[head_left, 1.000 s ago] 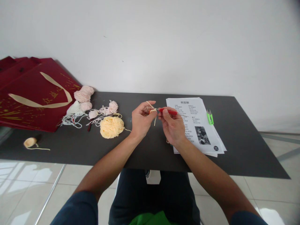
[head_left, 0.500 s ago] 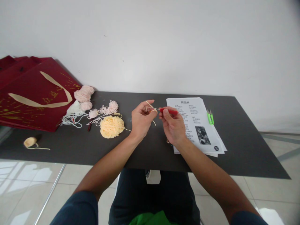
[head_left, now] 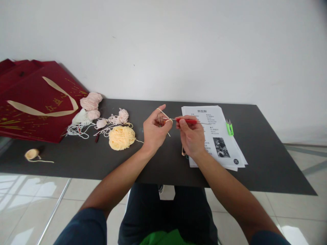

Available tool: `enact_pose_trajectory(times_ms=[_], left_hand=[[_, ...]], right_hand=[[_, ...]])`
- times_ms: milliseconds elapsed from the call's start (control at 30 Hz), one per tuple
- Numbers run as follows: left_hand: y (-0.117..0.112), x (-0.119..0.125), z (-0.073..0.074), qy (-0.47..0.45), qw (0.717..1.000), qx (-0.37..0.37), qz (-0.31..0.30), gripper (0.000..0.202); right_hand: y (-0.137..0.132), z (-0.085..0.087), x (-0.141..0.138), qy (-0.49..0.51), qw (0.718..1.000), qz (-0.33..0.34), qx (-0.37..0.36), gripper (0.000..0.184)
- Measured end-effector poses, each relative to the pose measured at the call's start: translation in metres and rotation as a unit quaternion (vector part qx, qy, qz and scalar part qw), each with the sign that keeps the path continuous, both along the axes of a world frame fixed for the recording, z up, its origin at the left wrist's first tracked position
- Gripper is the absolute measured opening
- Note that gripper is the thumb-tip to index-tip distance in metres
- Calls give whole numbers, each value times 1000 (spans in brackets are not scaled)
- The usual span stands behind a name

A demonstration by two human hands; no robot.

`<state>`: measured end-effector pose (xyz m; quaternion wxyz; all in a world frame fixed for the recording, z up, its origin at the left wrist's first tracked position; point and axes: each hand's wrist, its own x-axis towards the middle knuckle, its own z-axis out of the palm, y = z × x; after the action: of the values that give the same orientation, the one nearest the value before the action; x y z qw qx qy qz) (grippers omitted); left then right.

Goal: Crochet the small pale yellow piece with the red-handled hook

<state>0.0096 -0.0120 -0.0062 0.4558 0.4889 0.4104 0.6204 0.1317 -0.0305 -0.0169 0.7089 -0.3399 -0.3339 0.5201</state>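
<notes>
My right hand [head_left: 190,136] is closed round the red handle of a crochet hook [head_left: 187,121], whose thin metal shaft points left towards my other hand. My left hand [head_left: 156,129] pinches a small piece of cream yarn [head_left: 167,121] between thumb and fingers. A strand of it runs up over the raised index finger, and a short tail hangs below the thumb. The hook's tip reaches the yarn there; the exact loop is too small to make out. From a pale yellow yarn ball [head_left: 122,138], left of my left wrist, a strand leads to that hand.
Printed sheets [head_left: 217,149] lie under and beyond my right hand, with green thread snips [head_left: 229,127] at their right edge. Pink yarn [head_left: 91,101] and white yarn [head_left: 81,119] rest by a dark red bag [head_left: 38,98]. A small cream crocheted piece [head_left: 32,154] lies at far left.
My right hand and the crochet hook have shifted slightly right, away from my left hand. My left index finger is raised a little higher.
</notes>
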Motion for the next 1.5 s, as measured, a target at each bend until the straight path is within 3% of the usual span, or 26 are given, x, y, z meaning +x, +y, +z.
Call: enact_pose_trajectory(times_ms=[367,933,1167,1400,1500], left_hand=[[3,-6,-3,-9,1000,30,-3,48],[3,-5,2,0,999,9,37,43],[4,-6,-1,-5,997,12,79,37],[6,-4,-4,-42,994,-8,97,33],[8,-3,-4,-61,993,-24,95,35]], right_hand=[[5,0,13,-52,996,-36,67,21],[-4,-1,10,-154,978,-106,97,12],[-12,-2,4,-235,955,-129,127,8],[-16,-9,7,-313,923,-120,188,22],[-17,-9,7,-325,922,-112,180,21]])
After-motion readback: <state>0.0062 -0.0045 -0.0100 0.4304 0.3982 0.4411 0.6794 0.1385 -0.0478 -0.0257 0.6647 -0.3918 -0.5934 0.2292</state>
